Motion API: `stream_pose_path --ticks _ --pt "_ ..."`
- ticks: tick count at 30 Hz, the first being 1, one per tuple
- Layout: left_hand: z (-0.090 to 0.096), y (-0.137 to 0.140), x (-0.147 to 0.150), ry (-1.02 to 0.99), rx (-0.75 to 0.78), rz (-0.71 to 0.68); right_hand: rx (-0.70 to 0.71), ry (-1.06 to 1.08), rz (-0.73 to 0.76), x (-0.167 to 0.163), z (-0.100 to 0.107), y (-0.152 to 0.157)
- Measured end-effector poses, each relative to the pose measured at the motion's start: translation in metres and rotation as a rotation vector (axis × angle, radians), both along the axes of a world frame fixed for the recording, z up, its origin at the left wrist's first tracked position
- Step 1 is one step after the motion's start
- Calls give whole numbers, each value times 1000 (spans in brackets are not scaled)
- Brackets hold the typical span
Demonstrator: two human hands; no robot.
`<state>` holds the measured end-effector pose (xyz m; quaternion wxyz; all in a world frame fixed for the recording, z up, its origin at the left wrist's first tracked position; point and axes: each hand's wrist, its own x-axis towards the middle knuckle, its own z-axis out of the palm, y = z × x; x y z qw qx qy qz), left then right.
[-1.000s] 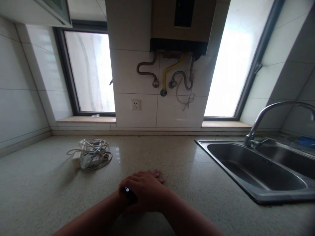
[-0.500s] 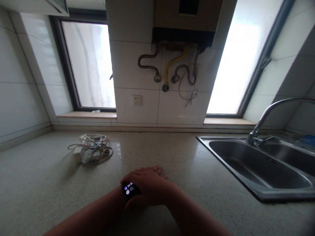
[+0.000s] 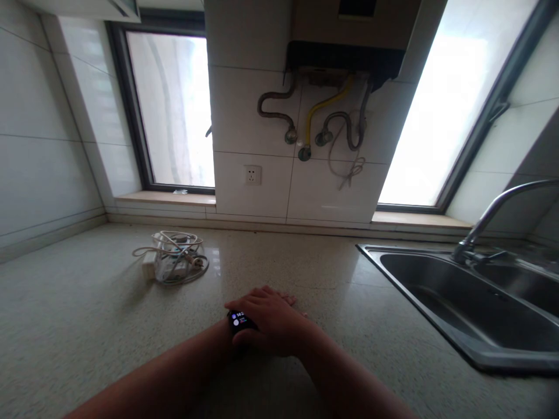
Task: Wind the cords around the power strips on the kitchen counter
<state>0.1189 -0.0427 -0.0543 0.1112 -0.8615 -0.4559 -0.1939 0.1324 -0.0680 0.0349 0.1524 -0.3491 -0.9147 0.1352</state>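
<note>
A smartwatch [image 3: 240, 321] with a lit screen is strapped round my left wrist. My right hand [image 3: 275, 320] lies across the back of my left hand, its thumb on the near side of the watch and its fingers on the far side. Of my left hand [image 3: 290, 298], only the fingertips show past the right one. They are stretched out flat over the speckled countertop [image 3: 332, 343], and the rest of that hand is covered.
Coiled white cables with a plug and adapter [image 3: 174, 259] lie on the counter at left. A steel double sink [image 3: 419, 302] with a tall faucet [image 3: 484, 215] is at right. A water heater [image 3: 349, 29] with pipes hangs on the tiled wall, above a socket [image 3: 252, 174].
The view has swung slightly left, so the room shifts right in the picture. Both hands keep nearly the same pose, the right still across the left by the watch.
</note>
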Motion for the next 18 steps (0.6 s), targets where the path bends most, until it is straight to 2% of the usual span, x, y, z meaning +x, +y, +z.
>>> stream_pose_path --ticks 1,2,3,4,5,6,7,11,18 --pt "4 2 -10 76 13 -18 -26 25 -37 4 -2 3" --pt "7 5 -24 164 56 -180 -46 52 -87 9 -4 8" --pt "11 8 -40 183 63 -271 -58 80 -149 16 -7 13" --pt "15 12 -56 188 64 -326 -69 102 -211 23 -11 20" --pt "19 16 -72 197 66 -433 -82 120 -270 30 -16 27" --pt "23 21 -86 166 59 -597 -101 136 -325 37 -20 34" --pt "27 25 -96 116 32 -674 -120 147 -373 43 -25 41" --pt "37 40 -112 45 -87 -776 -166 130 -471 55 -39 58" --pt "40 46 -110 -78 -234 -789 -162 158 -438 56 -47 66"
